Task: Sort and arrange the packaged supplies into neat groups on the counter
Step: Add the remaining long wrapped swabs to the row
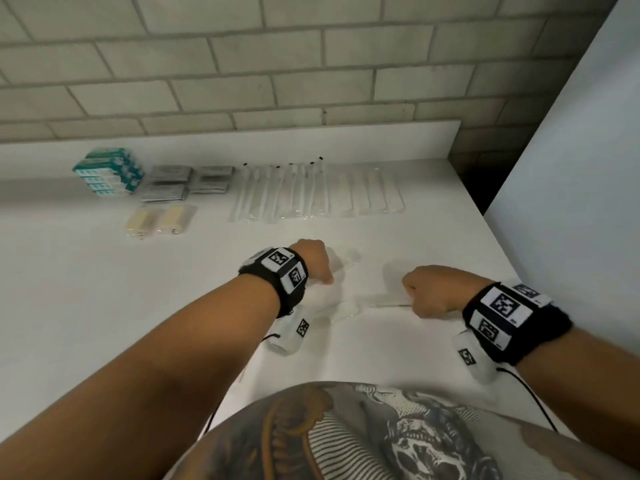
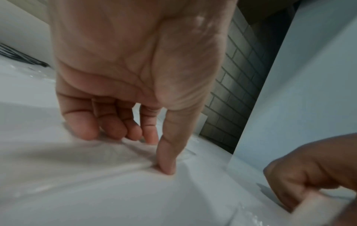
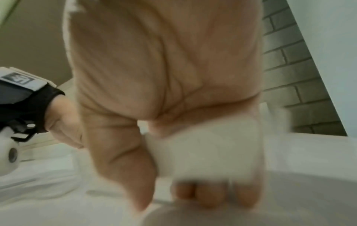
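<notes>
Near the counter's middle, my left hand (image 1: 313, 261) rests on a crinkled clear plastic package (image 1: 337, 285). In the left wrist view this hand (image 2: 142, 151) bunches the clear plastic (image 2: 81, 160) between the down-pressed thumb (image 2: 168, 165) and the curled fingertips (image 2: 115, 131). My right hand (image 1: 429, 292) is a fist to the right, curled round a white packet (image 3: 203, 152), which the right wrist view shows blurred. A thin long packet (image 1: 384, 301) lies on the counter between the two hands. The right hand (image 2: 309, 175) also appears in the left wrist view.
Sorted groups line the back of the white counter (image 1: 104, 306): teal boxes (image 1: 107, 174), grey foil packets (image 1: 169, 183), cream packets (image 1: 157, 220), long clear swab packages (image 1: 277, 192), flat white packets (image 1: 374, 192). A tall pale panel (image 1: 571, 150) stands at the right; brick wall behind.
</notes>
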